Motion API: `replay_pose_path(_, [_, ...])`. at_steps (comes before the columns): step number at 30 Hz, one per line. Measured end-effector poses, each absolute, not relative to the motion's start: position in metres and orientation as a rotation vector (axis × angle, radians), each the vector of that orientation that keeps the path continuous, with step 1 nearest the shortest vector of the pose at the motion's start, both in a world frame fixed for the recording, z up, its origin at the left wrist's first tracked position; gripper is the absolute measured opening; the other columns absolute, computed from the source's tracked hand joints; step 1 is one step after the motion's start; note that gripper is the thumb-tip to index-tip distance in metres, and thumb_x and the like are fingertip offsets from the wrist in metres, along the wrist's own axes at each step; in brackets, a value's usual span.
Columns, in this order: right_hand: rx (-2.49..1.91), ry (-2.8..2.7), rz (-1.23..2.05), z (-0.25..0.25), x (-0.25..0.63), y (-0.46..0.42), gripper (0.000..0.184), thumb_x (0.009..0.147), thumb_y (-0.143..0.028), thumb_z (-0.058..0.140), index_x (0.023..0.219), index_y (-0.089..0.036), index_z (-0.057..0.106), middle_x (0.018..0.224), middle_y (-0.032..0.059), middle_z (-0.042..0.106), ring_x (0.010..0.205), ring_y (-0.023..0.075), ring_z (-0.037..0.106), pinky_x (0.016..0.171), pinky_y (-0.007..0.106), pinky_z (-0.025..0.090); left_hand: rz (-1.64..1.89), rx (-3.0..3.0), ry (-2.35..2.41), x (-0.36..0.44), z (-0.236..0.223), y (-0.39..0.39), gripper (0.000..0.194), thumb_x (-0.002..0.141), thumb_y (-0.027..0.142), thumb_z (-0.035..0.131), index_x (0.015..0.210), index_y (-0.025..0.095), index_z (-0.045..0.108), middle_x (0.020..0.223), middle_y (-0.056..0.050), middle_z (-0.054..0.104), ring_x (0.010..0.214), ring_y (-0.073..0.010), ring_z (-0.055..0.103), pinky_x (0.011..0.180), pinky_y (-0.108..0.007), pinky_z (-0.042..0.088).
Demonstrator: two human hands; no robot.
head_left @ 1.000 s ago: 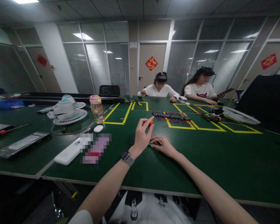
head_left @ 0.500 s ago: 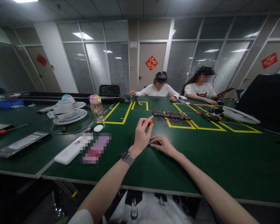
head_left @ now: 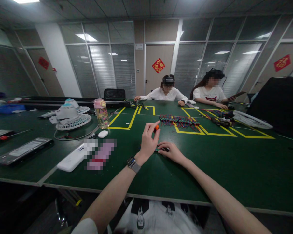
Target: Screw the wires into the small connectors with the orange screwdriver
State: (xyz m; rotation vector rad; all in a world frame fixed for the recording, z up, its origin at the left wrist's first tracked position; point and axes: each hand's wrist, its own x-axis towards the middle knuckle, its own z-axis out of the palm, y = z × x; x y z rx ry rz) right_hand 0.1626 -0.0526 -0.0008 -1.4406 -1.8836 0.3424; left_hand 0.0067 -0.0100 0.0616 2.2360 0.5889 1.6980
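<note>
My left hand [head_left: 150, 139], with a watch on the wrist, is closed around an upright orange-handled screwdriver [head_left: 157, 127]. Only the top of its handle shows, and the fingers and palm hide the rest. Just below and to the right, my right hand [head_left: 170, 152] pinches a small green circuit board [head_left: 157, 149] low against the table. Most of the board is hidden behind my hands. Beyond them lies a row of small green boards with red and blue wires [head_left: 179, 121].
A bottle [head_left: 102, 113], a white earbud case [head_left: 103, 134], a white power bank [head_left: 72, 159] and small fans [head_left: 70, 117] occupy the left side of the green table [head_left: 210, 175]. Farther left lies a hard drive [head_left: 24, 151]. Two people [head_left: 164, 94] sit opposite.
The orange handle top has shifted slightly left within my left hand's fingers. My right hand stays in place on the board. Across the table, one person's hand has moved to my left and down.
</note>
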Motion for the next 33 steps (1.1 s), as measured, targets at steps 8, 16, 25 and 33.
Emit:
replay_pose_path(8, [-1.440,-1.887,0.343,0.0015,0.1615,-0.0543,0.013,0.077,-0.025,0.067,0.086,-0.021,0.074,0.105,0.0082,0.069,0.100,0.0229,0.063,0.092,0.039,0.047,1.676,2.213,0.549,0.0062,0.0628,-0.0107,0.028,0.094,0.018,0.040,0.119,0.019,0.053,0.105,-0.007,0.058,0.094,-0.0154,0.056,0.084,-0.028,0.046])
replay_pose_path(16, [-1.449,-1.889,0.345,0.0002,0.1619,-0.0534,0.013,0.077,-0.024,0.067,0.087,-0.020,0.074,0.106,0.0090,0.069,0.101,0.0231,0.063,0.092,0.038,0.046,1.652,2.229,0.570,0.0048,0.0635,-0.0120,0.029,0.094,0.019,0.040,0.120,0.019,0.052,0.105,-0.007,0.057,0.095,-0.0152,0.055,0.085,-0.027,0.045])
replay_pose_path(25, [-1.438,-1.886,0.344,-0.0002,0.1621,-0.0537,0.014,0.077,-0.024,0.067,0.088,-0.021,0.074,0.106,0.0087,0.069,0.102,0.0230,0.063,0.093,0.038,0.046,1.633,2.225,0.572,0.0051,0.0631,-0.0116,0.029,0.094,0.019,0.040,0.120,0.019,0.052,0.105,-0.006,0.056,0.093,-0.0144,0.055,0.083,-0.026,0.045])
replay_pose_path(33, [-1.453,-1.893,0.342,-0.0022,0.1627,-0.0517,0.013,0.077,-0.025,0.067,0.088,-0.021,0.074,0.106,0.0084,0.069,0.102,0.0232,0.062,0.093,0.038,0.046,1.659,2.232,0.586,0.0060,0.0624,-0.0108,0.029,0.094,0.018,0.041,0.120,0.019,0.052,0.104,-0.006,0.057,0.093,-0.0143,0.056,0.084,-0.025,0.045])
